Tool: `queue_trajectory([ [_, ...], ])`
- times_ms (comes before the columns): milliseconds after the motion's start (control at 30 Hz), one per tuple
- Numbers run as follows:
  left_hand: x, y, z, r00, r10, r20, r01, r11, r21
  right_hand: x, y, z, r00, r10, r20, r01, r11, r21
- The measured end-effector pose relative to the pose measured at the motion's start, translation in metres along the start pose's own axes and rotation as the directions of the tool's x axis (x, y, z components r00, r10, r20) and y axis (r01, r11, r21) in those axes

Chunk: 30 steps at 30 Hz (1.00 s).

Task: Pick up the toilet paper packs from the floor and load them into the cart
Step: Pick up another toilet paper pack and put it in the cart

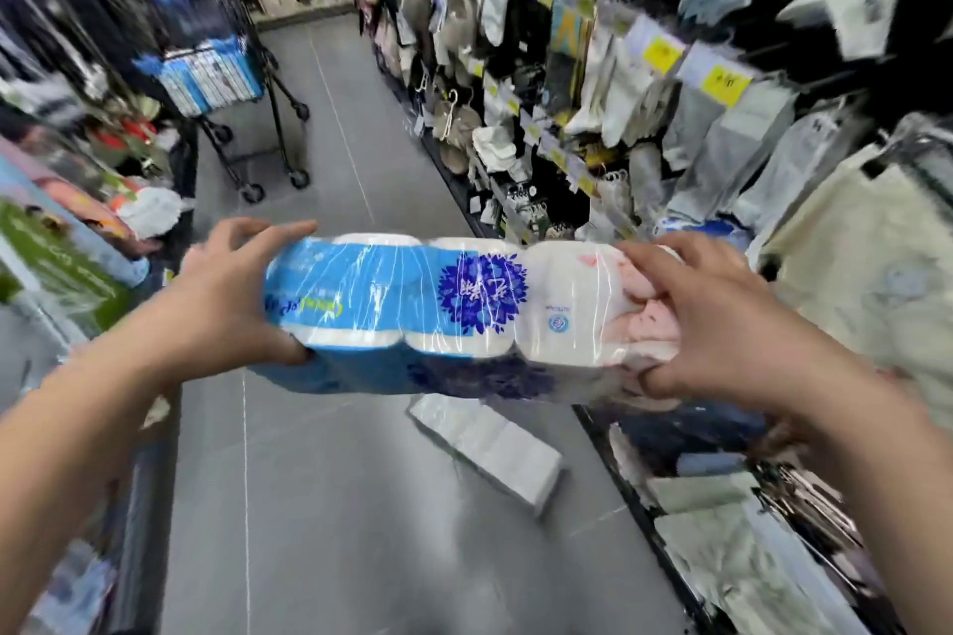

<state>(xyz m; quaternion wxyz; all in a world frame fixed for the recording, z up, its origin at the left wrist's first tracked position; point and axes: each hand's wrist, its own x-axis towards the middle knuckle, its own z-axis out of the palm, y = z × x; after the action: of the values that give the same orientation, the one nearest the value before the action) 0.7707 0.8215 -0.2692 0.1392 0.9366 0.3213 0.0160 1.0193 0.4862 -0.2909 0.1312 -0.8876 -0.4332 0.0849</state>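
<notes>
Toilet paper pack (412, 315) hangs above the aisle floor (335, 531), left hand (227, 304) and right hand (722, 325) gripping its ends; light, squashy, slick-wrapped, I'd guess, so end grips suit. Cart (216, 77) stands well ahead.

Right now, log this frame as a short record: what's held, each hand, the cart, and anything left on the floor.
setting: shop aisle, grey floor, shelves on the right
pack: blue and white, held roughly level, off the floor
left hand: grips the pack's left end
right hand: grips its right end
cart: up the aisle on the left, apart from the person
cart packs: blue, already inside
floor pack: white, lying below the held one
status: held pack not yet loaded
</notes>
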Motion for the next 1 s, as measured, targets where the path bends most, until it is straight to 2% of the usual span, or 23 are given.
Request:
queue_trajectory([
  [200, -0.034, 0.033, -0.137, 0.988, 0.051, -0.143, -0.055, 0.998, -0.028, -0.016, -0.051, -0.139, 0.99, -0.084, -0.113, 0.08, 0.996, -0.034],
  [400, -0.057, 0.029, -0.216, 0.966, 0.088, -0.242, -0.109, 0.991, -0.073, -0.028, -0.093, -0.213, 0.973, -0.154, -0.171, 0.143, 0.987, -0.073],
  [600, -0.074, 0.017, -0.241, 0.955, 0.103, -0.278, -0.13, 0.988, -0.083, -0.032, -0.117, -0.228, 0.953, -0.211, -0.218, 0.192, 0.976, -0.105],
  [800, -0.087, -0.012, -0.247, 0.949, 0.071, -0.309, -0.106, 0.99, -0.098, -0.022, -0.152, -0.231, 0.959, -0.237, -0.155, 0.226, 0.97, -0.087],
  [1000, -0.089, -0.059, -0.253, 0.948, 0.015, -0.317, -0.066, 0.986, -0.152, 0.019, -0.196, -0.214, 0.952, -0.262, -0.156, 0.258, 0.965, -0.05],
])
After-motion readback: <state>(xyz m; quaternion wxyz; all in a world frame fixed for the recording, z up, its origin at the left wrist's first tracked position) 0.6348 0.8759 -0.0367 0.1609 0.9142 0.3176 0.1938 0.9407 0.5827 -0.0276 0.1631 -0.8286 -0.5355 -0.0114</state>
